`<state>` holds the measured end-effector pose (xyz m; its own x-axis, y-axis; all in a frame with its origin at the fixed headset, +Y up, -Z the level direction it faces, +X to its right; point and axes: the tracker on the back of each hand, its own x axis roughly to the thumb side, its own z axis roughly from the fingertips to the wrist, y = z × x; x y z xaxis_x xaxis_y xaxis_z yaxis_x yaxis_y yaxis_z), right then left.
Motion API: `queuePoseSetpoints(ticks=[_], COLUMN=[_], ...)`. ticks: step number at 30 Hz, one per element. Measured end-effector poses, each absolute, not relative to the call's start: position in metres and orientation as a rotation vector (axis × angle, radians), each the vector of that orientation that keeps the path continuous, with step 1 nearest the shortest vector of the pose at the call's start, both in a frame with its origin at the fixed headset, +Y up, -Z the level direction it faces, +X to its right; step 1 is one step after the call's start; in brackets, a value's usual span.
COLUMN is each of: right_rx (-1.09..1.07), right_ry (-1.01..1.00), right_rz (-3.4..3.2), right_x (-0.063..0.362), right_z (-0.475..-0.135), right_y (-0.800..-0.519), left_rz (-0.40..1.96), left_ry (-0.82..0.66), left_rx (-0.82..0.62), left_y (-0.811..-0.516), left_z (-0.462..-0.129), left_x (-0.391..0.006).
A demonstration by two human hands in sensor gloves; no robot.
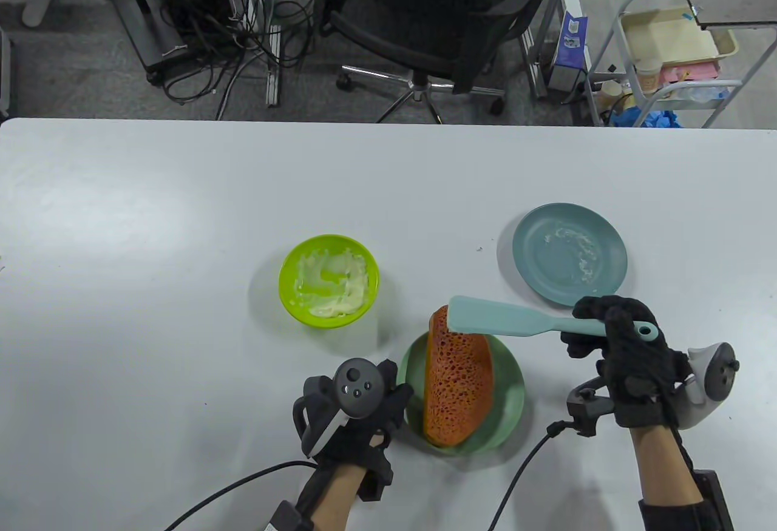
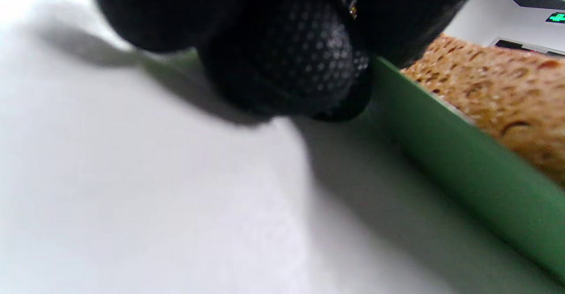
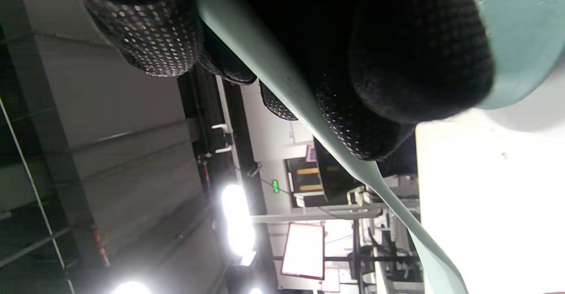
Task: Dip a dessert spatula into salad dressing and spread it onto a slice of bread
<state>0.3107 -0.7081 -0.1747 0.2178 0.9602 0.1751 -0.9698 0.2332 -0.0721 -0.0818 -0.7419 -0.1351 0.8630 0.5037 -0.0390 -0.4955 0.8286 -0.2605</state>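
Note:
A brown porous bread slice (image 1: 456, 387) lies on a green plate (image 1: 508, 400) near the table's front edge. My right hand (image 1: 619, 343) grips the handle of a light teal dessert spatula (image 1: 495, 317); its blade hovers over the far end of the bread. My left hand (image 1: 364, 409) rests at the plate's left rim, and in the left wrist view its fingertips (image 2: 304, 64) touch the green rim (image 2: 463, 161) beside the bread (image 2: 499, 91). A lime green bowl (image 1: 290, 297) holding pale salad dressing (image 1: 334, 282) stands to the left of the bread. In the right wrist view the fingers (image 3: 154, 33) wrap the spatula handle (image 3: 282, 82).
A teal plate (image 1: 540, 233) with smears of dressing sits behind my right hand. Glove cables trail off the table's front edge. An office chair (image 1: 437, 27) and a cart (image 1: 668, 57) stand beyond the table's far edge.

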Motion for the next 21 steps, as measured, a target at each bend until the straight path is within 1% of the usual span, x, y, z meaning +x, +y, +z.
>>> queuePoseSetpoints(ticks=[10, 21], right_rx=[0.055, -0.004], right_ry=[-0.153, -0.137], right_rz=[1.373, 1.387], right_x=[0.304, 0.304], right_z=[-0.174, -0.172], right_y=[-0.727, -0.734], left_rz=[0.537, 0.536], left_ry=[-0.030, -0.034], left_rx=[-0.274, -0.280], left_y=[-0.743, -0.743], left_z=[-0.136, -0.136], left_x=[-0.082, -0.082])
